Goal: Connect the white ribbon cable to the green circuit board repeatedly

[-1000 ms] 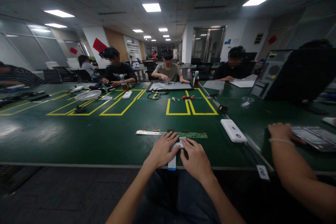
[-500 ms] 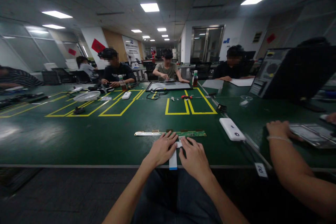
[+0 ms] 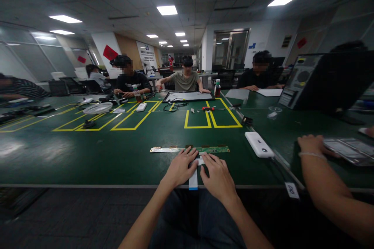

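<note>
A long, thin green circuit board [image 3: 217, 149] lies across the tabletop in front of me. From its middle a white flat ribbon cable [image 3: 193, 177] with a blue end runs toward the table's front edge. My left hand [image 3: 181, 167] lies with stretched fingers on the board's near edge, its thumb beside the cable. On the other side my right hand [image 3: 217, 175] rests its fingertips at the spot where cable and board meet, thumb apart from the fingers. The join itself is partly hidden under the fingers.
On the right lie a white power bank [image 3: 258, 144] with a cord and a co-worker's arm [image 3: 324, 175] by a metal-framed part [image 3: 349, 151]. A red screwdriver [image 3: 208, 108] lies farther off within yellow tape lines. A black computer tower [image 3: 304, 79] stands at the right.
My hands, the board and the cable keep nearly the same positions; the view has shifted slightly. Across the table, a person's arm has moved from the panel out to the side.
</note>
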`<state>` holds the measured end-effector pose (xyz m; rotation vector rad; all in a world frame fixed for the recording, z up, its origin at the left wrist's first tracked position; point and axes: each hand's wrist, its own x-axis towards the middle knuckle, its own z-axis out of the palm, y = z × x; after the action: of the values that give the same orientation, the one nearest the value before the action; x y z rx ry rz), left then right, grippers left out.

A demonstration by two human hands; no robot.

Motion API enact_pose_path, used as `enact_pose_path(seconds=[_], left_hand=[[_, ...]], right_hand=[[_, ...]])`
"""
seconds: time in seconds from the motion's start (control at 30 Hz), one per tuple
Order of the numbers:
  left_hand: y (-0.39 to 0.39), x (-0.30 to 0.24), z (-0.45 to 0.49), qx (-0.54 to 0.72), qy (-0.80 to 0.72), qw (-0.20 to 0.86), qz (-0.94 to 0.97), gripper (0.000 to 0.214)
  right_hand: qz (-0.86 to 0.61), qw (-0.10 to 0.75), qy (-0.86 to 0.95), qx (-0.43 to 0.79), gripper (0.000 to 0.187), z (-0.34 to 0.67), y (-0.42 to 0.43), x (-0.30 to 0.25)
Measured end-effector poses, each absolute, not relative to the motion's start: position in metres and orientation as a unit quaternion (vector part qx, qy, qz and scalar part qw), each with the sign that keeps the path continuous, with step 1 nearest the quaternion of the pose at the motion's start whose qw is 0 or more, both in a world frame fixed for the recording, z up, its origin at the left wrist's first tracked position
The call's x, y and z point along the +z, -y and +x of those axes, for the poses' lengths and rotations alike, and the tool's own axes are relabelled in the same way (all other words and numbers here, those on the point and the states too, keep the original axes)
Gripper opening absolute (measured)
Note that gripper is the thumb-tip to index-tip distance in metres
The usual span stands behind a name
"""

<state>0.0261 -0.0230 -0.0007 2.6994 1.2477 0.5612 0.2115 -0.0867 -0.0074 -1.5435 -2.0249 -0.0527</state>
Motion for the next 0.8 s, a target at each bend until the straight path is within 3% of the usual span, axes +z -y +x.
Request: enact_pose_path(seconds=[0.37, 0.57, 0.8], left_hand=[[0.027, -0.001, 0.027, 0.214, -0.409, 0.055, 0.885, 0.053], [0.035, 0.004, 0.022, 0.279, -0.376, 0.044, 0.882, 0.043], [0.036, 0.014, 0.026, 0.15, -0.332, 0.052, 0.93, 0.057]], right_hand=[[-0.542, 0.36, 0.759, -0.025, 0.037, 0.212, 0.089, -0.01], [-0.526, 0.366, 0.768, -0.02, 0.022, 0.213, 0.095, -0.008], [-0.531, 0.342, 0.775, -0.02, 0.016, 0.215, 0.096, -0.007]])
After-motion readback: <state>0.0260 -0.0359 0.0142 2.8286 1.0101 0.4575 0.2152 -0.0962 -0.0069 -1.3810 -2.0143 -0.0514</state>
